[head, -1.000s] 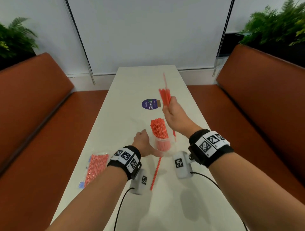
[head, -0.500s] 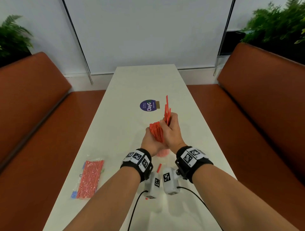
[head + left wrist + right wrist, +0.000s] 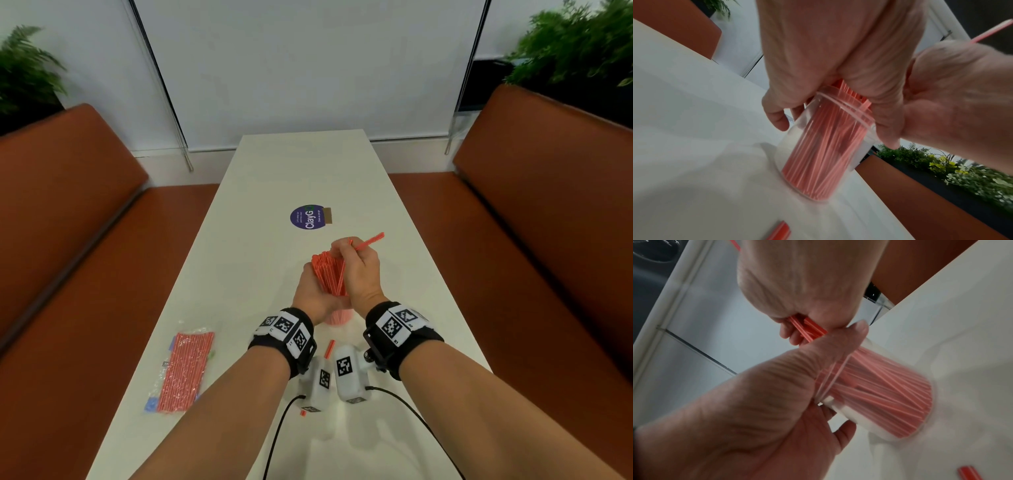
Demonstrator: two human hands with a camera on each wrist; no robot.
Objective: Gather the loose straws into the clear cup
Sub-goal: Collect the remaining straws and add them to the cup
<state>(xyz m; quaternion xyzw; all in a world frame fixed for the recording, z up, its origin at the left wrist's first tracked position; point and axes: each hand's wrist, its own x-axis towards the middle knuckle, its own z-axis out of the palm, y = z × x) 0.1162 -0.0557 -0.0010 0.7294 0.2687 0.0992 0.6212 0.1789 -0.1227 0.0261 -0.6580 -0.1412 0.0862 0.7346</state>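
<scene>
A clear cup (image 3: 830, 146) packed with red straws (image 3: 329, 274) stands on the white table (image 3: 274, 178). My left hand (image 3: 313, 294) curls round the straw bundle just above the cup's rim, with its thumb (image 3: 844, 337) against the rim. From the right, my right hand (image 3: 359, 270) grips a few straws (image 3: 807, 331) pressed into the bundle. One of these straws (image 3: 370, 241) sticks out up and to the right. In the head view my hands hide most of the cup. A loose straw (image 3: 329, 348) lies on the table behind my wrists.
A sealed packet of red straws (image 3: 186, 370) lies near the table's left edge. A round purple sticker (image 3: 307, 217) sits beyond the cup. Orange benches (image 3: 68, 240) run along both sides, with plants (image 3: 575, 44) behind them.
My right hand came down from above the cup and pushed its straws into the bundle. My left hand moved from the cup's side up round the straws. One straw now tilts right.
</scene>
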